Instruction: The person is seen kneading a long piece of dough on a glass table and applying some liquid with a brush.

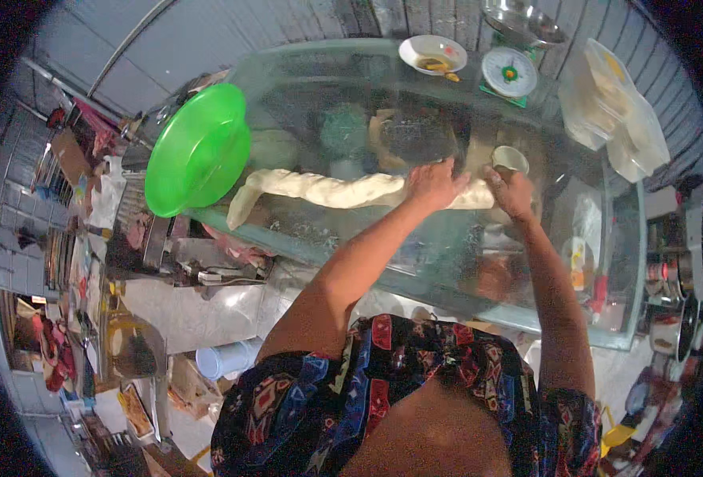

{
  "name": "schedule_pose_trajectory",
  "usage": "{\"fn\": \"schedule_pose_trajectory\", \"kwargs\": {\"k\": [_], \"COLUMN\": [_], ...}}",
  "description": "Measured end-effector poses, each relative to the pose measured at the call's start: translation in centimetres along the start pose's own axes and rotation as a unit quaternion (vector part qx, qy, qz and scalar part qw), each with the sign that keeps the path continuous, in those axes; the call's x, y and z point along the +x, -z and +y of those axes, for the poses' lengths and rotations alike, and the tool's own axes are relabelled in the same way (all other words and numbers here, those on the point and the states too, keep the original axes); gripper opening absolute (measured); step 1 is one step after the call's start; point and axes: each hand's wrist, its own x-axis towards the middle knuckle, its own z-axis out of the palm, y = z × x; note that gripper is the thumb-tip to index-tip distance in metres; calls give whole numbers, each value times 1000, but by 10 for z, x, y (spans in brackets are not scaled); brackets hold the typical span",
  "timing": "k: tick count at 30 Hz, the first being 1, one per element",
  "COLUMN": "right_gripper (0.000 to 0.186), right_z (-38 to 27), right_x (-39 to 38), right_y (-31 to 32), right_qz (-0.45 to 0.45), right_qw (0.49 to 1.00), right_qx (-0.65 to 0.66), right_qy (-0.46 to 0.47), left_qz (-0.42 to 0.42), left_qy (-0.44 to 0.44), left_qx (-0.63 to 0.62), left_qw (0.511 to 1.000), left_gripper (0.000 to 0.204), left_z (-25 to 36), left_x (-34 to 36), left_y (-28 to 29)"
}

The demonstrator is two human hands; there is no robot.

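A long rope of pale dough (327,189) lies across the glass table, its left end bent toward me. My left hand (433,188) rests over the rope right of its middle, fingers curved across the far side and thumb apart, holding it. At the rope's right end my right hand (513,193) is closed, with the fingers bent around the dough; the grip is partly hidden. Just beyond that hand is a small pale cup (511,159), close to its knuckles.
A big green plastic basin (199,151) leans at the table's left end. Along the far edge are a white bowl (432,56) and a dial scale (509,73) with a metal pan. Clear plastic containers (613,111) stand far right. The glass tabletop (304,87) shows things beneath it.
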Motion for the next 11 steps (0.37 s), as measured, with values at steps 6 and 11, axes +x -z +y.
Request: {"fn": "schedule_pose_trajectory", "kwargs": {"k": [6,11], "right_gripper": [39,42], "right_z": [25,14], "right_x": [-12,-26], "right_y": [-27,1], "right_qz": [199,-4], "right_qw": [975,970], "right_qx": [-80,-240], "right_qy": [61,30], "left_qz": [162,6], "left_qy": [-113,-59], "left_qx": [-29,-370], "left_qw": [980,927], "left_gripper": [49,40], "left_z": [-5,-61], "left_x": [-27,-35], "left_y": [-10,34]}}
